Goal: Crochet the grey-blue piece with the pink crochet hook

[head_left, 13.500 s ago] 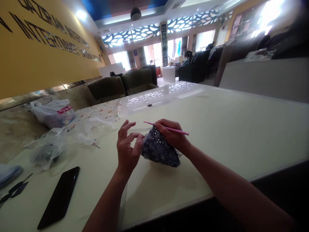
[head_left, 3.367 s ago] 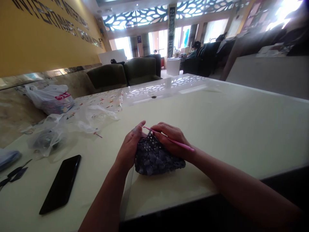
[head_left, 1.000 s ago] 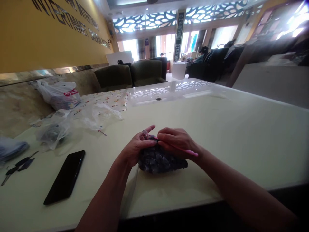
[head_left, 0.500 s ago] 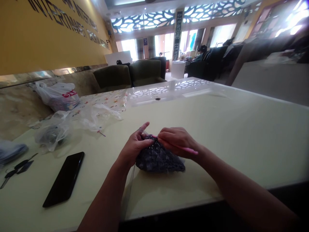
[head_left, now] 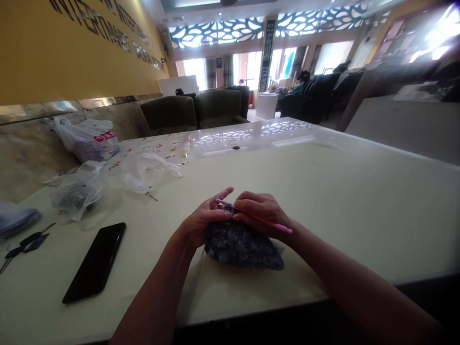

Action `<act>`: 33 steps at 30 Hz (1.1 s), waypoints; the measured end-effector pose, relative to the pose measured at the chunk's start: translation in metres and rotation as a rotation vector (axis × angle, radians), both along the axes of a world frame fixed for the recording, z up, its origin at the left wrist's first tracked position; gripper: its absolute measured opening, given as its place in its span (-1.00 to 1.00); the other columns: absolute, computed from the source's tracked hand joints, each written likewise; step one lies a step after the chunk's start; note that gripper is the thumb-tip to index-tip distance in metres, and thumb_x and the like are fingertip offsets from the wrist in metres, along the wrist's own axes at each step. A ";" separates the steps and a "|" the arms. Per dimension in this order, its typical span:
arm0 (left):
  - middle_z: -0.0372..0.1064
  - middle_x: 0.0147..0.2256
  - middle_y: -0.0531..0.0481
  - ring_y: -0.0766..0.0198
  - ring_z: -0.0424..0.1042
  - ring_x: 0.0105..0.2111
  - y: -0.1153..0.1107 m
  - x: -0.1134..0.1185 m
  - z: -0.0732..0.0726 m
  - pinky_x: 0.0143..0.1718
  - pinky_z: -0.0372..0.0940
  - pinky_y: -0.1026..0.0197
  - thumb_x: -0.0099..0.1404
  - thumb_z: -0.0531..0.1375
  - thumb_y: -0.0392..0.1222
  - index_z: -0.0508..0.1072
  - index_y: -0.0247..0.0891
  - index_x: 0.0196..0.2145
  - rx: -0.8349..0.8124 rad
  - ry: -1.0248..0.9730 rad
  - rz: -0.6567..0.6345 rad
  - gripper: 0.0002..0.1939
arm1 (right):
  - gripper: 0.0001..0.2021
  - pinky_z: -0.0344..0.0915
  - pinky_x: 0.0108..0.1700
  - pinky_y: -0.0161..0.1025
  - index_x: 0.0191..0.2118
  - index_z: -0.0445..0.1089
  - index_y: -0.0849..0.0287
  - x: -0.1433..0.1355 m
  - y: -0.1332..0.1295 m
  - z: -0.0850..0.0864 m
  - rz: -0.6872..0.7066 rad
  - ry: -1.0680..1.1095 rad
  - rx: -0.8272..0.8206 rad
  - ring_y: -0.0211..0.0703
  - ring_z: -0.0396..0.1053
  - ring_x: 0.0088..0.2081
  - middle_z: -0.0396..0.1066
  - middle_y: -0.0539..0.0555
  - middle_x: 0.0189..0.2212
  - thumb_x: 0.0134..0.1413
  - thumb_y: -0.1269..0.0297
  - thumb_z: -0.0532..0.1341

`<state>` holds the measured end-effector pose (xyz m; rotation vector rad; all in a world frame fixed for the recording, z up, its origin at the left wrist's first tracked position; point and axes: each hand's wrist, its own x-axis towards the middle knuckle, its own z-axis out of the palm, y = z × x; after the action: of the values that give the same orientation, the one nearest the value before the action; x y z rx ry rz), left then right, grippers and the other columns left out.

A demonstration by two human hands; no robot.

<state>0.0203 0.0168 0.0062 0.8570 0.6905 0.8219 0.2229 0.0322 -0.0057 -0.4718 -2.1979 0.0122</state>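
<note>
My left grip (head_left: 201, 221): clamped on dark-grey, textured crocheted piece (head_left: 235, 244). My right grip (head_left: 264, 212): clamped on slim pink hook (head_left: 284, 228), tip newly exposed beside left grip.

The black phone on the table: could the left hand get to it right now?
Probably yes, once free: the table between the left hand and the phone looks clear, but that hand is gripping the dark crochet piece.
</note>
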 end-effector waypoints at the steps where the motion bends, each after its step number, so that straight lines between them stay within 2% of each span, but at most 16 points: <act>1: 0.53 -0.32 0.02 0.29 0.49 -0.35 0.001 -0.002 0.000 -0.16 0.29 0.23 0.04 0.40 -0.36 0.26 -0.15 0.29 0.010 -0.010 0.005 -0.13 | -0.84 0.21 -0.38 -0.38 -0.27 0.39 0.20 0.002 0.001 0.002 0.028 0.002 -0.045 -0.35 0.31 -0.42 0.41 0.03 -0.35 0.33 0.25 0.17; 7: 0.57 -0.25 -0.06 0.24 0.51 -0.29 0.004 -0.006 0.004 -0.09 0.30 0.17 0.01 0.39 -0.35 0.36 -0.22 0.23 0.086 0.049 0.117 -0.20 | -0.84 0.29 -0.32 -0.35 -0.31 0.46 0.22 0.011 0.002 0.013 0.054 0.016 -0.114 -0.32 0.37 -0.37 0.43 0.07 -0.31 0.30 0.35 0.17; 13: 0.57 -0.30 -0.03 0.25 0.50 -0.30 0.003 -0.008 0.006 -0.11 0.31 0.19 0.01 0.41 -0.32 0.52 -0.19 0.08 0.147 0.140 0.160 -0.38 | -0.83 0.38 -0.14 -0.24 -0.34 0.48 0.24 0.018 0.005 0.025 0.266 0.201 -0.554 -0.24 0.43 -0.24 0.47 0.10 -0.28 0.28 0.34 0.21; 16: 0.57 -0.15 -0.07 0.20 0.50 -0.20 0.002 -0.004 0.002 -0.05 0.31 0.17 0.00 0.44 -0.30 0.59 -0.18 -0.02 0.209 0.141 0.172 -0.47 | -0.84 0.37 -0.09 -0.21 -0.35 0.47 0.22 0.012 0.006 0.021 0.310 0.293 -0.683 -0.21 0.43 -0.17 0.47 0.11 -0.21 0.26 0.34 0.22; 19: 0.54 -0.04 -0.10 0.12 0.50 -0.10 0.000 0.004 -0.005 0.01 0.30 0.11 0.00 0.45 -0.28 0.56 -0.15 0.03 0.207 0.107 0.169 -0.43 | -0.87 0.32 -0.10 -0.25 -0.34 0.45 0.21 0.000 0.004 0.013 0.274 0.369 -0.712 -0.23 0.40 -0.19 0.45 0.06 -0.26 0.23 0.32 0.24; 22: 0.46 0.10 -0.15 0.01 0.45 0.03 -0.001 0.010 -0.010 0.05 0.28 0.06 0.03 0.45 -0.24 0.57 -0.15 0.02 0.224 0.108 0.166 -0.46 | -0.84 0.26 -0.26 -0.34 -0.38 0.41 0.21 -0.008 -0.001 0.007 0.186 0.422 -0.723 -0.33 0.30 -0.34 0.38 -0.02 -0.39 0.21 0.27 0.25; 25: 0.29 0.26 -0.13 -0.10 0.34 0.16 -0.001 0.006 -0.008 0.14 0.24 0.01 0.07 0.44 -0.19 0.62 -0.16 -0.09 0.303 0.143 0.156 -0.61 | -0.81 0.17 -0.37 -0.39 -0.38 0.39 0.21 -0.010 -0.005 0.006 0.126 0.444 -0.767 -0.37 0.20 -0.43 0.32 -0.06 -0.48 0.21 0.22 0.25; 28: 0.25 0.29 -0.07 -0.10 0.25 0.24 0.002 -0.003 -0.001 0.23 0.15 -0.02 0.18 0.38 -0.10 0.63 -0.12 -0.10 0.432 0.291 0.152 -0.69 | -0.78 0.14 -0.40 -0.39 -0.41 0.38 0.22 -0.009 -0.005 0.009 0.083 0.477 -0.773 -0.37 0.17 -0.45 0.30 -0.06 -0.51 0.19 0.19 0.26; 31: 0.30 0.25 -0.06 -0.02 0.16 0.30 0.004 -0.008 0.003 0.29 0.04 0.02 0.29 0.28 -0.01 0.60 -0.11 -0.03 0.542 0.449 0.264 -0.67 | -0.77 0.14 -0.40 -0.38 -0.43 0.36 0.22 -0.009 -0.004 0.012 0.064 0.507 -0.754 -0.36 0.17 -0.45 0.28 -0.06 -0.52 0.18 0.20 0.25; 33: 0.30 0.25 -0.07 -0.01 0.18 0.28 0.005 -0.005 0.001 0.26 0.08 0.07 0.29 0.28 0.01 0.60 -0.15 -0.03 0.518 0.409 0.323 -0.66 | -0.77 0.15 -0.40 -0.38 -0.43 0.36 0.22 -0.010 -0.005 0.011 0.045 0.515 -0.737 -0.36 0.17 -0.45 0.28 -0.06 -0.52 0.19 0.20 0.25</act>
<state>0.0149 0.0214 0.0075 1.4289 1.0133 1.1568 0.2133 0.0276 0.0052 -0.7223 -1.6369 0.8904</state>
